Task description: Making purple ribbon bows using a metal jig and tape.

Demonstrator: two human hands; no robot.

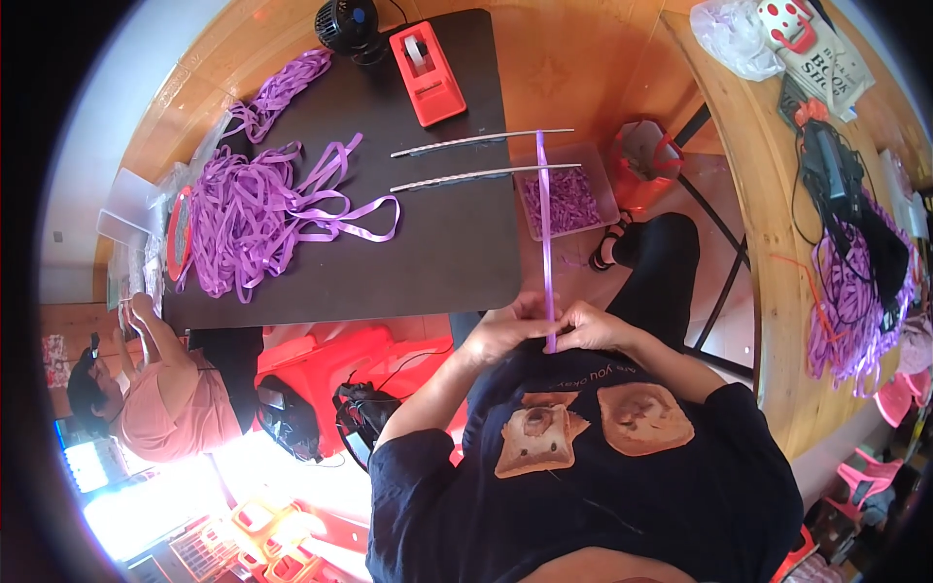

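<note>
A narrow purple ribbon point(545, 233) runs straight from two thin metal rods down to my hands in front of my shirt. The far rod point(466, 142) and the near rod point(457, 181) lie across the dark table and stick out past its right edge, where the ribbon meets them. My left hand point(507, 328) is closed at the ribbon's lower end, its fingertips on the strip. From the other side my right hand point(591, 327) pinches the same end, and a short tail shows below the fingers. Exact finger contact is partly hidden.
On the dark table point(437, 257) lie a loose purple ribbon pile point(248, 219), a red tape dispenser point(428, 73) and a small black fan point(348, 27). A clear tub point(530, 222) of purple pieces and a red bucket point(645, 165) stand beyond my knees. Another person point(170, 408) sits left.
</note>
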